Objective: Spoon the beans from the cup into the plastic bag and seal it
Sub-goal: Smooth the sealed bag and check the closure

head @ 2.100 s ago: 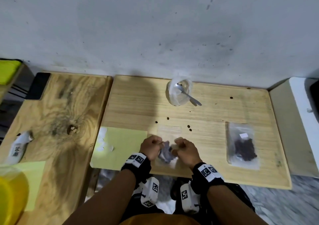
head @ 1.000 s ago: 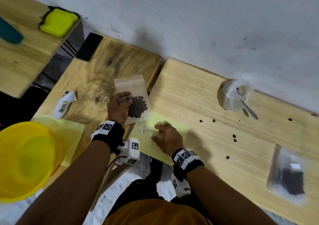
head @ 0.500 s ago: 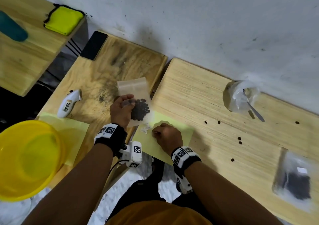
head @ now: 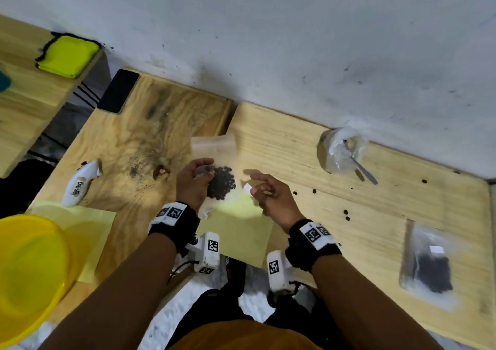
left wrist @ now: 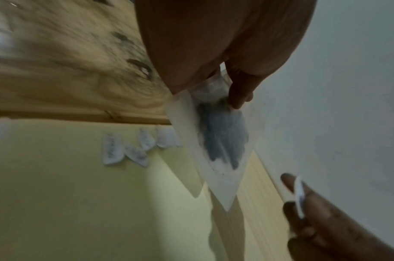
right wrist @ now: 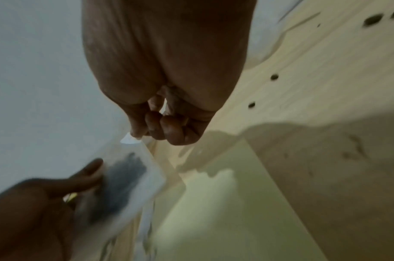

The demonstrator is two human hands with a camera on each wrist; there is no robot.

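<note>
Above the desk (head: 308,148), the left hand (head: 192,183) pinches a clear bag (head: 214,162) of dark beans (head: 221,182). Just beside it, the right hand (head: 271,198) pinches a small white label (head: 247,188). Farther right, the cup (head: 341,154) holds a spoon (head: 361,166).

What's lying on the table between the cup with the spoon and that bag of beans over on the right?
Only a few loose beans on bare wood, between the cup and the bag; the head view shows it.

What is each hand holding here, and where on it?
The left hand grips the plastic bag of beans at its left edge, beside the beans. The right hand pinches a small white sticker between thumb and fingertips.
</note>
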